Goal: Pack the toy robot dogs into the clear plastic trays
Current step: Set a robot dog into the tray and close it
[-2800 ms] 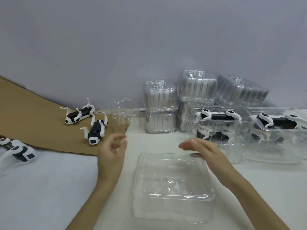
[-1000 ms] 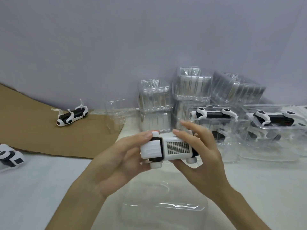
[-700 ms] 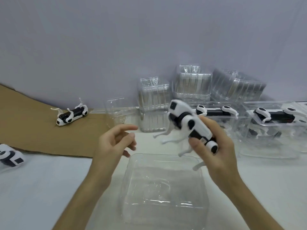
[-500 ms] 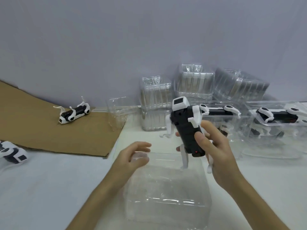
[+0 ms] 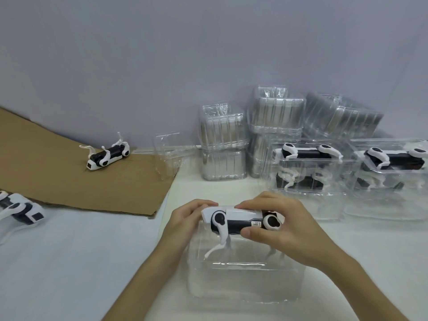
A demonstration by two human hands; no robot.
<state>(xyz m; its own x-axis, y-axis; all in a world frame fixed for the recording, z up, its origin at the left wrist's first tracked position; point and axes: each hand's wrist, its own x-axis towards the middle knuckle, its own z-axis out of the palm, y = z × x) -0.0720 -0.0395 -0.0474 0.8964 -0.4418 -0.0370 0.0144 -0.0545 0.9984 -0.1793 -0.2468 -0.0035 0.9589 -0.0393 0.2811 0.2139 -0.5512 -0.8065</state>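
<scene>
A black-and-white toy robot dog (image 5: 238,220) is held level, legs down, over the open clear plastic tray (image 5: 245,281) in front of me. Its white legs reach into the tray. My left hand (image 5: 185,224) grips the dog's left end. My right hand (image 5: 275,228) grips its right end, thumb on the near side and fingers over the top. Another toy dog (image 5: 107,156) lies on its back on the brown cardboard (image 5: 69,181) at the left. A third one (image 5: 19,209) shows at the left edge.
Two clear trays with packed dogs (image 5: 308,167) (image 5: 393,167) stand at the right. Stacks of nested clear trays (image 5: 223,144) (image 5: 276,117) line the wall behind. A single clear tray (image 5: 169,151) stands upright by the cardboard's edge.
The dog was upright in my right hand alone; now it is turned level, lowered onto the tray, and my left hand has taken hold of its left end.
</scene>
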